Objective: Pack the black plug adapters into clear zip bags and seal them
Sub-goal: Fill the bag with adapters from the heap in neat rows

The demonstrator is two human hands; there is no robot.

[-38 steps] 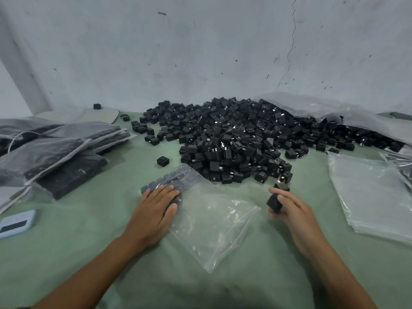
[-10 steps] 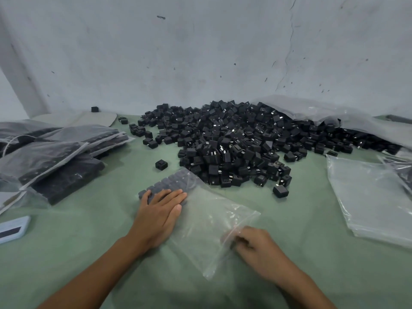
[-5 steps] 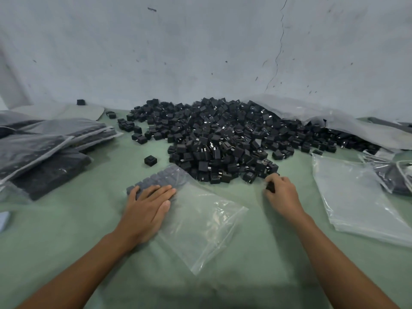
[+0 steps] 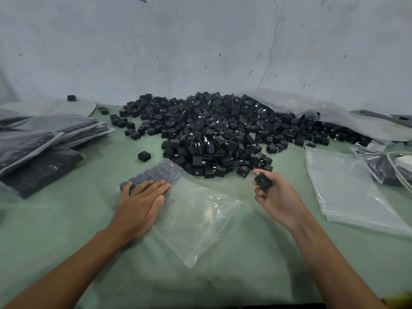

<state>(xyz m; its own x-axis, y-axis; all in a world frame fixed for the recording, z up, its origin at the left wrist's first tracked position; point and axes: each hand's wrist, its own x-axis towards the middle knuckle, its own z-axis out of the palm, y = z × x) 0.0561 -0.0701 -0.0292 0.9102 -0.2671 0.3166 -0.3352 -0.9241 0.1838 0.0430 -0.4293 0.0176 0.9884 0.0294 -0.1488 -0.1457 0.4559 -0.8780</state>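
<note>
green table (image 4: 66, 219), right hand (image 4: 276, 197) holding adapter (image 4: 263, 181)

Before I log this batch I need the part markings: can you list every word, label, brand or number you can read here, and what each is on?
None can be read.
Adapter held in the right hand: no print shows, only a round hole in its face.
Pile of adapters: small pale flecks, too small to read.
Clear zip bag under the left hand: no print visible.
Packed bags on the left: nothing legible.
</note>
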